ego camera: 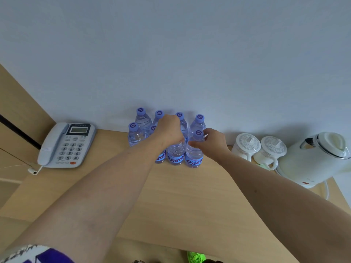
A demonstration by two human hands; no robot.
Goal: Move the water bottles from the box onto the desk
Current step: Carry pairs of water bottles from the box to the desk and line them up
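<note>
The water bottles are clustered upright on the tabletop by the wall. One front bottle's cap is hidden under the left hand, whose grip is clenched around it; its neighbour is grasped at the neck by the right hand.

The light was soft and even, a little cool. Faint shadows fell on the wall behind the bottles. Edges bent strongly; the picture was slightly blurred.
</note>
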